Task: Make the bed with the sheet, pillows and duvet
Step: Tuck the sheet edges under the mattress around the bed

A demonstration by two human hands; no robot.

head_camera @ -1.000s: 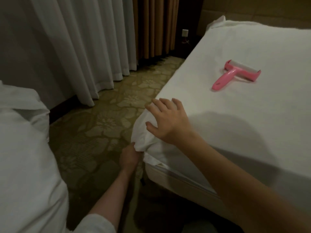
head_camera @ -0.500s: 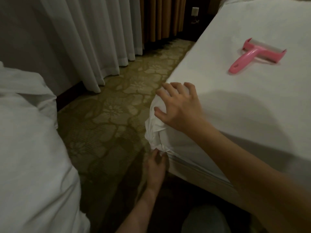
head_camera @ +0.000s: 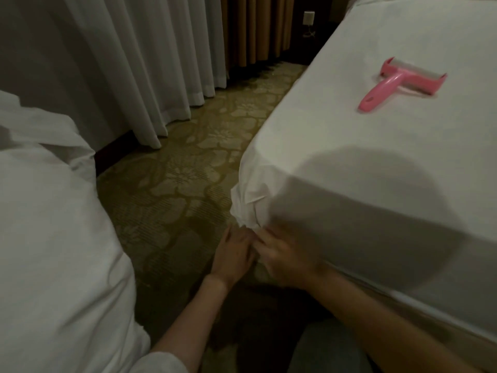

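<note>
White sheet [head_camera: 250, 203] bunches at the mattress corner just above both hands; their grips are too blurred to tell.

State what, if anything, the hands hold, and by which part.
Both the left hand and right hand meet the sheet at its bunched corner; blur hides the exact grip.

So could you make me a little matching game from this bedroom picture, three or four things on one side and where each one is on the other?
Things:
1. pink lint roller
2. both hands: left hand, right hand
3. white curtain
4. wall socket

Places:
A. at the bunched corner of the sheet, low on the bed
B. far wall, beside the bed's far end
C. lying on top of the sheet
D. hanging down to the patterned carpet

Pairs: 1-C, 2-A, 3-D, 4-B
</note>
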